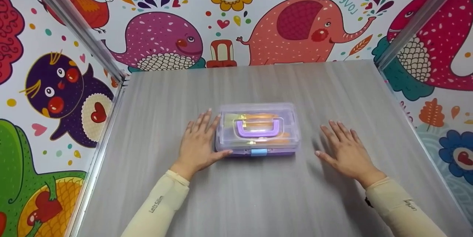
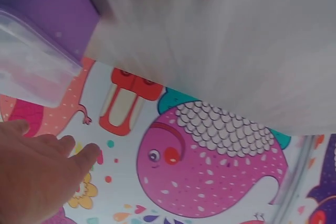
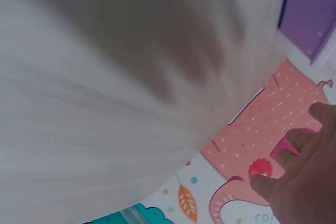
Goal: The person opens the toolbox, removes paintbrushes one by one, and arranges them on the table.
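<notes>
A purple plastic box (image 1: 258,129) with a see-through lid sits mid-table, its purple carrying handle (image 1: 258,133) folded flat on top. The light blue latch (image 1: 258,152) on its front side lies against the box. Through the lid, orange-handled brushes show, partly blurred. My left hand (image 1: 197,144) is at the box's left side, fingers spread and thumb by the front left corner; whether it touches is hard to tell. To the right of the box, my right hand (image 1: 345,152) hovers over the table with fingers extended, apart from the box, holding nothing.
The grey wood-grain table (image 1: 258,200) has metal frame posts at its back corners, the left post (image 1: 74,22) and the right post (image 1: 417,22). Behind it stands a wall (image 1: 229,26) printed with cartoon animals.
</notes>
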Demonstrator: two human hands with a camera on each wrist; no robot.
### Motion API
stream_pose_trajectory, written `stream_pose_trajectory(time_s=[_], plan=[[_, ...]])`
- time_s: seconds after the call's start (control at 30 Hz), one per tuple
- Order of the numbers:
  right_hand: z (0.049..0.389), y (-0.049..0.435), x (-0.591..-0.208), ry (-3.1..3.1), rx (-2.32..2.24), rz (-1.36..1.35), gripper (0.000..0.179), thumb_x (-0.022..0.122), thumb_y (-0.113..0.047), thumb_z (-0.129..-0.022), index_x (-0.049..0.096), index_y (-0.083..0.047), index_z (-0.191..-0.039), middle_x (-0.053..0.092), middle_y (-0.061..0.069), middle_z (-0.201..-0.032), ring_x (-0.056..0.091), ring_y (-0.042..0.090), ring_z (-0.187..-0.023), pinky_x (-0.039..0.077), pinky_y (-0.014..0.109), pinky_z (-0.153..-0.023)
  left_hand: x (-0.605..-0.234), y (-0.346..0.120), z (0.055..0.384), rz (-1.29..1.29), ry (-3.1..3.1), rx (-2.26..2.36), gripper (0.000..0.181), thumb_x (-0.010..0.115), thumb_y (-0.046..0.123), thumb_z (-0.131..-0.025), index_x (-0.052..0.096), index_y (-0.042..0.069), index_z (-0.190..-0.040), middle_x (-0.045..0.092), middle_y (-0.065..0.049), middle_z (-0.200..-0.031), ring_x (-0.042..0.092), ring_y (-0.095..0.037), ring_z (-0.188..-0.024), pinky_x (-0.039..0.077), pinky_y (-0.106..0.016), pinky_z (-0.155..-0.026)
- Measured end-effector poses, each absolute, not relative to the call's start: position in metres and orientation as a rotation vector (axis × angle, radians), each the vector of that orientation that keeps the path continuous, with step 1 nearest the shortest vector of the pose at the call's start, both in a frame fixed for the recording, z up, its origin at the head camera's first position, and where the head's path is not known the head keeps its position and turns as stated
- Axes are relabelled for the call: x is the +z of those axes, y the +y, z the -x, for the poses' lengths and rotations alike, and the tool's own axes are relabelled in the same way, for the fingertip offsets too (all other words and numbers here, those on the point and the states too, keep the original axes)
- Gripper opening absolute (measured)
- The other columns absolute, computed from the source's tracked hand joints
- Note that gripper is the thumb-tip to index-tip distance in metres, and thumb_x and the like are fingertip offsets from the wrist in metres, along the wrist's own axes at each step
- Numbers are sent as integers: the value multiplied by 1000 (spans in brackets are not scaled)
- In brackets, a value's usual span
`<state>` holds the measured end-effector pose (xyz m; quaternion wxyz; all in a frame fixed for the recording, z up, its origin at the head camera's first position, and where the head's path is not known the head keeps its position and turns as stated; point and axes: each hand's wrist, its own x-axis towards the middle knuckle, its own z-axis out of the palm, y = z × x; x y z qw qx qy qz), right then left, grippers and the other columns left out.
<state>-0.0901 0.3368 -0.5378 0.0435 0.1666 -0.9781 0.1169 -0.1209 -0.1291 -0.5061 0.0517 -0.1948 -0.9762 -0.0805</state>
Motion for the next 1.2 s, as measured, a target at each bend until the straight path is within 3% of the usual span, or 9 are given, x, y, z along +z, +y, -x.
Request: stream_pose_trajectory(time_s=[0.13,0.23,0.4,0.5,0.6,1.0,1.2], plan=[[88,328,-535,-2997,339,-529,85,55,-64,-93,34,-13,-156,25,18,-161,18,39,-148,1,55,-119,-509,-114,122,661,-2960,-238,113,48,87,-77,22,14,-160,13,-13,-165,14,-33,-150,11,-53,-119],[89,319,-532,-2984,344,-543,85,57,-63,-92,34,-11,-156,27,18,-161,18,38,-148,6,56,-119,-513,-108,123,692,-2946,-201,113,46,87,-78,24,12,-159,14,-13,-165,18,-34,-149,14,-53,-118],[88,296,-532,-2959,356,-562,81,59,-61,-93,46,-2,-147,46,20,-148,40,40,-136,30,60,-110,-516,-101,123,697,-2943,-156,111,43,85,-82,25,8,-158,19,-15,-163,21,-33,-148,19,-52,-118],[83,281,-536,-2959,372,-570,70,60,-57,-94,61,3,-131,63,20,-127,58,39,-117,46,56,-97,-515,-97,124,686,-2944,-148,106,51,78,-84,27,6,-158,24,-16,-162,24,-33,-147,21,-52,-117],[77,268,-542,-2991,418,-570,58,61,-54,-94,71,-1,-115,71,14,-110,67,35,-102,53,52,-86,-512,-95,125,672,-2947,-133,101,60,71,-85,31,6,-156,29,-16,-160,28,-33,-145,24,-51,-116],[66,216,-551,-3003,729,-488,31,65,-44,-95,76,-15,-96,72,-4,-88,67,16,-78,55,42,-67,-505,-92,127,670,-2974,-144,100,66,67,-83,36,4,-154,33,-17,-158,32,-34,-144,27,-51,-115],[66,194,-552,-2978,1144,-275,31,64,-40,-97,77,-12,-99,73,-3,-89,67,14,-81,55,40,-75,-508,-91,127,667,-2962,-156,99,66,66,-83,36,4,-154,33,-17,-158,32,-33,-144,29,-51,-114]])
